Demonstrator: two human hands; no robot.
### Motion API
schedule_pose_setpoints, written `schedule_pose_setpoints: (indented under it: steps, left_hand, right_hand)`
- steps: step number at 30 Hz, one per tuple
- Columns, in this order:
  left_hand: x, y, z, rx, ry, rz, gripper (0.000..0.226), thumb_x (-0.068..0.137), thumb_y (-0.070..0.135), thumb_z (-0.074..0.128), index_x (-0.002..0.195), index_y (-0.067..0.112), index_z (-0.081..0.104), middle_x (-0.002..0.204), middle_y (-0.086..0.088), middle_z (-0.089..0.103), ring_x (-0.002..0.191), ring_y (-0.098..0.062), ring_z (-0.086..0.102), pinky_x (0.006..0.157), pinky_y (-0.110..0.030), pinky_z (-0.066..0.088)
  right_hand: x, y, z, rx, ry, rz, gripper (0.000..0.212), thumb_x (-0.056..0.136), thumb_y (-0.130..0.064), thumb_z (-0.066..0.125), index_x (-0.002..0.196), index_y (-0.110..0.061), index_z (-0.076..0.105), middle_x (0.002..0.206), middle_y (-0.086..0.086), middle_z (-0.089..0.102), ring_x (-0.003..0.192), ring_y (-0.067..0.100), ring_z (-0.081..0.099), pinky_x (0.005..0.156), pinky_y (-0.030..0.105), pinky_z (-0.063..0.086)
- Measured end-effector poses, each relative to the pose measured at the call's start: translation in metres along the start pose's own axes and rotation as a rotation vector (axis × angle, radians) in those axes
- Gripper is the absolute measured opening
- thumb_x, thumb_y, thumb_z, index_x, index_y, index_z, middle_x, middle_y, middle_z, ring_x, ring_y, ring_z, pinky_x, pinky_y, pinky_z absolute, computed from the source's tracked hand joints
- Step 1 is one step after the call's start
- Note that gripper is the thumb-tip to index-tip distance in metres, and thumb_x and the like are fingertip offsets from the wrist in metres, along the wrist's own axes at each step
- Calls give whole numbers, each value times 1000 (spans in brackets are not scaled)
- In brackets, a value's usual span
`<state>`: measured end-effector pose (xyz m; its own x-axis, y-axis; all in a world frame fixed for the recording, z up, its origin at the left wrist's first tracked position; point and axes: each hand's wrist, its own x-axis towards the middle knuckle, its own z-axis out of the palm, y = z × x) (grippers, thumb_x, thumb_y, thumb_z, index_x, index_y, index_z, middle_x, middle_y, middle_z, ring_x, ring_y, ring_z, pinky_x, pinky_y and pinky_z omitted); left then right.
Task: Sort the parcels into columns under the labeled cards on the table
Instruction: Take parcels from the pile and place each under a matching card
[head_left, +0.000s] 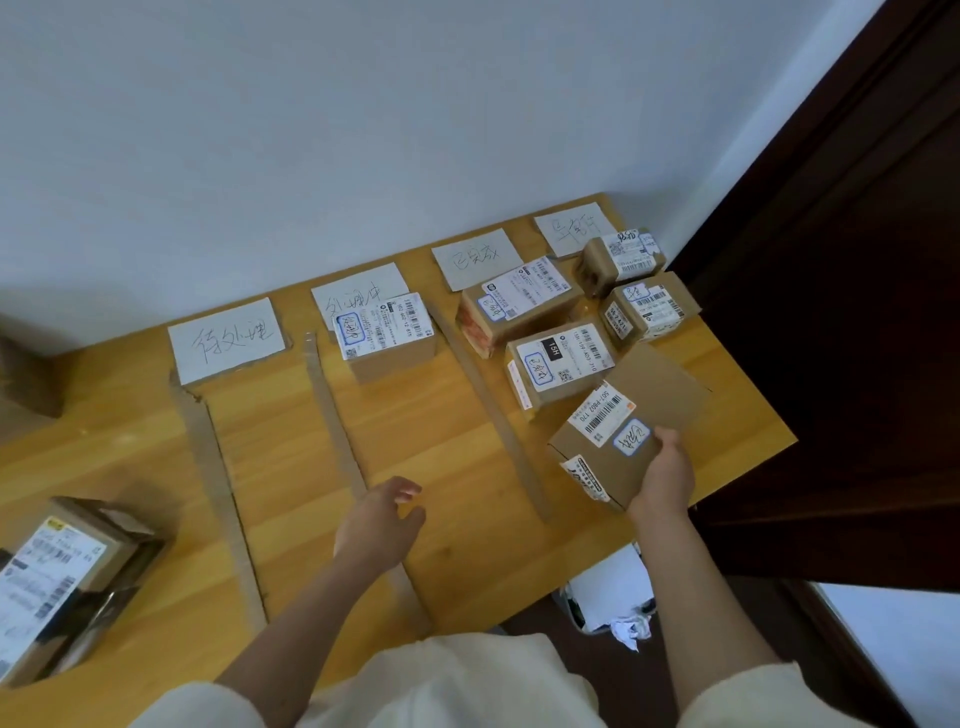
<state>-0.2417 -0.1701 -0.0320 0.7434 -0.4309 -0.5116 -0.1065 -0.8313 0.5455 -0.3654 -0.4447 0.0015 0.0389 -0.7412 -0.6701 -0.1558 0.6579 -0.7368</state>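
Several hand-written white cards lie along the table's far edge: first card (227, 342), second card (358, 291), third card (477, 258), fourth card (574, 228). My right hand (666, 474) grips the near corner of a flat brown parcel (631, 423) with a barcode label, at the table's right side. My left hand (382, 522) hovers open over the table's middle. One parcel (387, 335) sits under the second card. Two parcels (519, 306) (558, 364) sit under the third. Two more parcels (621, 260) (649, 309) lie under the fourth.
Cardboard strips (332, 410) (488, 405) (218, 493) divide the wooden table (291, 467) into columns. A larger open box (57, 582) stands at the near left. A dark wooden door (841, 312) is right of the table, a bin with crumpled paper (613, 592) below the edge.
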Motion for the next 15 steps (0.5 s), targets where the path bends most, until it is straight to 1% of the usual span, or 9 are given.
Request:
schedule_pose_setpoints:
  steps: [3, 7, 10, 11, 15]
  left_hand:
    - [3, 0, -1, -1, -3, -11, 32, 94, 34, 55, 125, 28, 56, 125, 7, 62, 109, -14, 60, 80, -29, 51]
    - [5, -4, -3, -5, -4, -56, 31, 92, 35, 55, 123, 29, 57, 123, 7, 62, 109, -14, 59, 83, -32, 51]
    - [5, -7, -4, -7, -8, -75, 30, 92, 34, 55, 122, 29, 58, 122, 7, 62, 108, -15, 59, 84, -33, 51]
    - [6, -7, -5, -3, -8, -79, 30, 92, 34, 55, 122, 29, 58, 122, 7, 62, 108, -15, 60, 84, -32, 51]
    - [7, -8, -4, 12, -16, -81, 30, 93, 33, 55, 122, 27, 58, 122, 6, 63, 106, -15, 61, 81, -31, 51]
  right_hand:
    - [11, -10, 11, -74, -80, -34, 44, 81, -41, 54, 116, -16, 65, 108, 12, 71, 86, 30, 65, 63, 33, 52]
    - [21, -35, 30, -207, -134, -123, 37, 90, -35, 50, 115, -13, 65, 104, 11, 70, 81, 26, 62, 64, 31, 45]
    - [28, -44, 36, -229, -101, -132, 35, 90, -33, 47, 110, -11, 65, 91, 7, 68, 74, 21, 59, 61, 29, 43]
    - [30, -44, 35, -226, -82, -125, 34, 90, -33, 45, 109, -11, 64, 90, 7, 67, 72, 21, 58, 60, 29, 43]
    - [42, -17, 18, -209, 31, -107, 32, 89, -30, 37, 101, -10, 60, 85, 8, 65, 65, 22, 56, 54, 26, 42]
